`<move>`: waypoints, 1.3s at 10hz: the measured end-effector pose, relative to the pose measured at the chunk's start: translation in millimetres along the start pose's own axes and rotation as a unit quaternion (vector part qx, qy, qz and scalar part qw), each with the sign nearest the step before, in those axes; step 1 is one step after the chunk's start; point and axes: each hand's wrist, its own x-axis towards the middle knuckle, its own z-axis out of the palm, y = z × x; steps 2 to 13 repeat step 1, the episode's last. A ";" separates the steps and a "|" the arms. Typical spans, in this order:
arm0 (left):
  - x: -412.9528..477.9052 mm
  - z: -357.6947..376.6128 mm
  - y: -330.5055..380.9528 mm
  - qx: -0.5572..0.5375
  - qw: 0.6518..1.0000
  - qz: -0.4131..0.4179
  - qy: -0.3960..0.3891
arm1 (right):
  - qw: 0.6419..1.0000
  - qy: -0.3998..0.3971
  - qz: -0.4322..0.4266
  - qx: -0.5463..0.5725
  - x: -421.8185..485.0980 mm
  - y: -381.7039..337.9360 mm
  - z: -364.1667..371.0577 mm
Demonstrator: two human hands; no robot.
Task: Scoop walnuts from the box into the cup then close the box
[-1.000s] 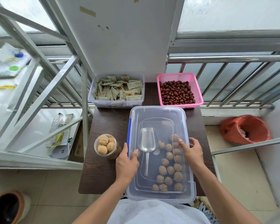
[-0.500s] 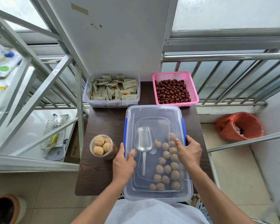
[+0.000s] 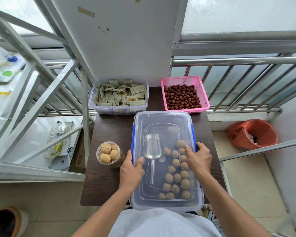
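A clear plastic box [image 3: 166, 205] with its transparent lid [image 3: 162, 120] on top stands on the dark table. Through the lid I see several walnuts [image 3: 177, 177] and a clear scoop [image 3: 152, 149] lying inside. Blue latches [image 3: 133, 134] run along both long sides. My left hand [image 3: 131, 170] grips the left edge of the lid, thumb outside on the latch. My right hand [image 3: 199, 159] presses on the right edge at the blue latch. A clear cup [image 3: 108, 155] filled with walnuts stands left of the box.
A clear bin of wrapped packets [image 3: 120, 97] and a pink basket of red dates [image 3: 184, 96] sit at the table's [image 3: 108, 134] far edge. Metal railings stand left and behind. A red bin [image 3: 254, 134] is on the floor to the right.
Both hands have shifted outward from the lid's top to its side edges. The right blue latch now shows beside the lid.
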 end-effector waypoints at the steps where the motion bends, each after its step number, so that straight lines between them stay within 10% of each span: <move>1: 0.2 -2.4 3.5 0.015 0.999 0.017 0.024 | 1.000 0.000 0.012 0.011 4.4 -12.3 -6.3; 13: 0.2 -2.4 3.5 0.015 0.999 0.017 0.024 | 1.000 0.000 0.012 0.011 4.4 -12.3 -6.3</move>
